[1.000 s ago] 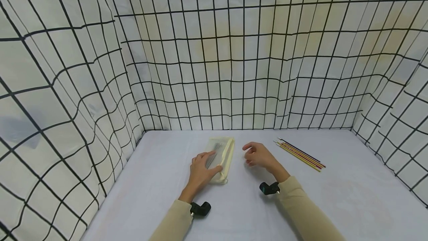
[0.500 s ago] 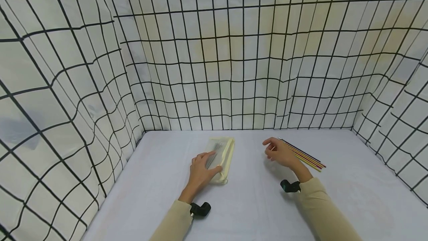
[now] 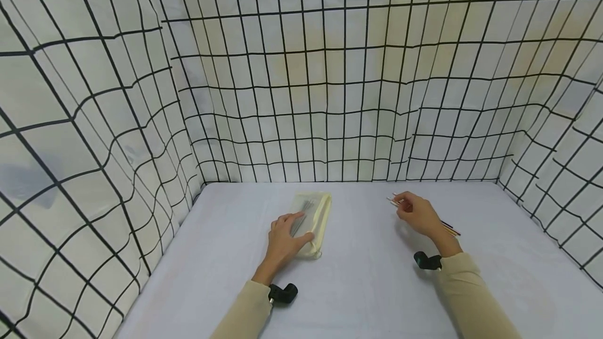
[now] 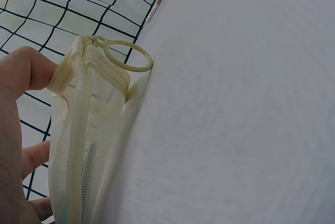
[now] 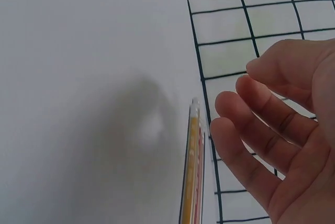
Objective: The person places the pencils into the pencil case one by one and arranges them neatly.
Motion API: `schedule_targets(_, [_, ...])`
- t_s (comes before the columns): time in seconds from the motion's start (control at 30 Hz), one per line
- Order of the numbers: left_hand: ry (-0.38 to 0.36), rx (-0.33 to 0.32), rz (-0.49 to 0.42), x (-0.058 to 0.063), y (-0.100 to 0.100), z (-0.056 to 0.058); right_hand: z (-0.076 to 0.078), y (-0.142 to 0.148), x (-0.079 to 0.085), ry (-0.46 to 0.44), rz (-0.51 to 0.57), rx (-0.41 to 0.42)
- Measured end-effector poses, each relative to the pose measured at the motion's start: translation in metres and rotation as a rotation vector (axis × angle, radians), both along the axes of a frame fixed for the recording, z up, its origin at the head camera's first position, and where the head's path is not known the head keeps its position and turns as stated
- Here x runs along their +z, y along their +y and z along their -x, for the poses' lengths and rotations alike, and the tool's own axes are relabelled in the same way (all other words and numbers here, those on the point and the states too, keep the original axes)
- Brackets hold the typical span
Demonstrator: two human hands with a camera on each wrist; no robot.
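A pale yellow mesh pencil case (image 3: 322, 224) lies on the white table, with thin dark pieces visible through its mesh. My left hand (image 3: 282, 245) holds it, thumb on the near right part and fingers at the left. In the left wrist view, the case's zipper (image 4: 78, 103) ends in a ring pull (image 4: 137, 68). Over a small bundle of pencils (image 3: 450, 229) is my right hand (image 3: 421, 216), which hides their middle. The right wrist view shows loosely bent fingers (image 5: 261, 140) beside the yellow and red pencils (image 5: 192, 166), with nothing between fingers and thumb.
A white-covered table (image 3: 358, 286) carries everything. Black netting (image 3: 325, 119) over white sheeting rises behind it and at both sides. Each wrist wears a small black camera, one on the left wrist (image 3: 283, 293) and one on the right wrist (image 3: 427, 261).
From beside the pencil case, my right hand has moved right to above the pencils. The left hand and the case have stayed in place.
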State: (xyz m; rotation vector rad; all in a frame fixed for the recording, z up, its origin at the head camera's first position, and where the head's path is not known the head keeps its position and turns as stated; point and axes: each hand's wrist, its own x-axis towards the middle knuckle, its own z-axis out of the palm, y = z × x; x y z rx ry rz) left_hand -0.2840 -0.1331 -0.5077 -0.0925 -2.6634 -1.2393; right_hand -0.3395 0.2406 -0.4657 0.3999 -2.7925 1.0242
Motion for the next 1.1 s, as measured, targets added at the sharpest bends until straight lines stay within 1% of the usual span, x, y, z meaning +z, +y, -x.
schedule_targets(0.2, [0.004,0.002,0.006,0.001,0.000,0.001,-0.001,0.014,0.003,-0.028,-0.040,-0.013])
schedule_targets(0.37, [-0.002,0.005,0.007,0.001,0.000,0.001,0.000,0.023,0.002,-0.030,-0.077,-0.010])
schedule_targets(0.5, [-0.004,0.008,0.007,0.001,0.000,0.001,-0.001,0.030,0.001,-0.023,-0.112,0.002])
schedule_targets(0.8, [-0.005,0.001,-0.006,0.000,0.000,0.000,0.001,0.042,-0.004,-0.056,-0.212,0.000])
schedule_targets(1.1, [-0.016,-0.001,-0.018,-0.002,-0.001,0.000,0.003,0.049,-0.006,-0.064,-0.260,-0.008])
